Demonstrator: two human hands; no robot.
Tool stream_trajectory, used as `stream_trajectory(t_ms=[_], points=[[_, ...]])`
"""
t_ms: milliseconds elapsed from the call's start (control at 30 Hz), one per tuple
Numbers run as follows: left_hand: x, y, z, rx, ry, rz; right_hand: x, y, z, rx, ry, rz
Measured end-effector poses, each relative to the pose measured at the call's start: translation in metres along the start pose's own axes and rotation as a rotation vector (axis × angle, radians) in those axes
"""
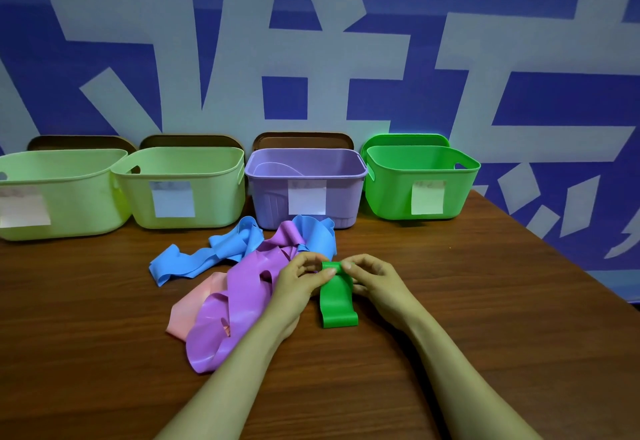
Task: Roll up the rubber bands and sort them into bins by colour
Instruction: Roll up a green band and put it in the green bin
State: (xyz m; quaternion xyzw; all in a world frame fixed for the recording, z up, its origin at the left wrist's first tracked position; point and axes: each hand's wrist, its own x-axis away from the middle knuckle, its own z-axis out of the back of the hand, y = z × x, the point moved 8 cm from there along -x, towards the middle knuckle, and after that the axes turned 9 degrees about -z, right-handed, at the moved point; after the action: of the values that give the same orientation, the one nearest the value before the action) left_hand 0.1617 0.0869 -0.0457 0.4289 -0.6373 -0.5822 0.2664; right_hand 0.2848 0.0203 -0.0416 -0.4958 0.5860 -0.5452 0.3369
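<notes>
Rolling the green band (337, 301) right now. It's flat on the tabletop (485, 301) at 12 o'clock from me. The near end lies loose towards me and the far end is curled over between my fingers. My left hand (301, 278) and right hand (374, 276) each pinch one side of that curled end, thumbs on top. I hold it that way so the roll comes out even instead of going cone-shaped. Looks like the very beginning of the roll, since most of the strip is flat.

The rest sits in a heap at about 10 o'clock, out of the rolling lane. There's a purple band (239, 301), a blue band (207, 252) tangled over its far end, and a pink band (194, 308) poking out from under it.

The bins line up along the wall, each with a paper label I can't read:
- green bin (388, 190) at 1 o'clock, where this one probably goes
- purple bin (266, 197) at 12, with a faint curved shape inside that might be a band or just the moulding
- two pale green ones (214, 197) (79, 197) at 11 and 10

From this angle I can't see the bottoms of the others, so no idea what's in them.
</notes>
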Motion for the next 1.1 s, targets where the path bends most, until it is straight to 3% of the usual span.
stream_trajectory(t_ms=[200,467,1100], points=[[0.004,-0.002,-0.009,-0.072,-0.090,0.029,0.003,-0.006,0.000,-0.013,0.009,0.038],[0.003,0.000,-0.004,-0.058,-0.038,0.019,0.006,-0.013,0.002,-0.013,0.030,0.104],[0.000,0.000,-0.001,0.093,-0.002,0.010,0.001,-0.002,-0.002,-0.039,-0.015,-0.022]])
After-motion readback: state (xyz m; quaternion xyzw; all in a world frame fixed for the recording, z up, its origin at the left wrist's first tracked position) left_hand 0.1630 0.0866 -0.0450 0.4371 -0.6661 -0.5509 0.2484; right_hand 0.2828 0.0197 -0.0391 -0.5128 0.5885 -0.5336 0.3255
